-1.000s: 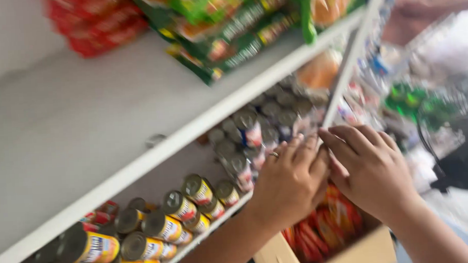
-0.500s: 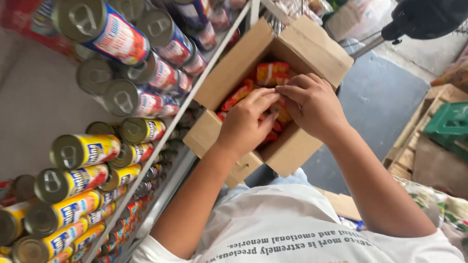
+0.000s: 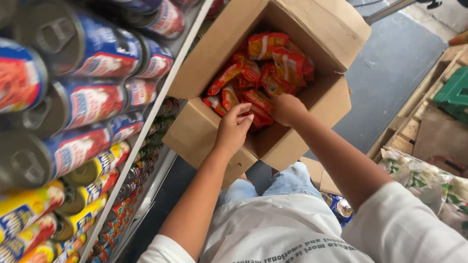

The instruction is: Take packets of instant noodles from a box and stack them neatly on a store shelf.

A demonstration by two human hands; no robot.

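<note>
Blue-and-red labelled cans (image 3: 88, 51) lie on their sides on the left shelf (image 3: 152, 106), with yellow-labelled cans (image 3: 19, 215) nearer. Both hands reach into an open cardboard box (image 3: 317, 98) of red-and-orange packets (image 3: 262, 66). The left hand (image 3: 233, 129) curls its fingers over one packet; whether the right hand (image 3: 287, 108) grips anything cannot be told. A grey floor (image 3: 391, 70) lies beyond, a green crate (image 3: 464, 90) far right.
</note>
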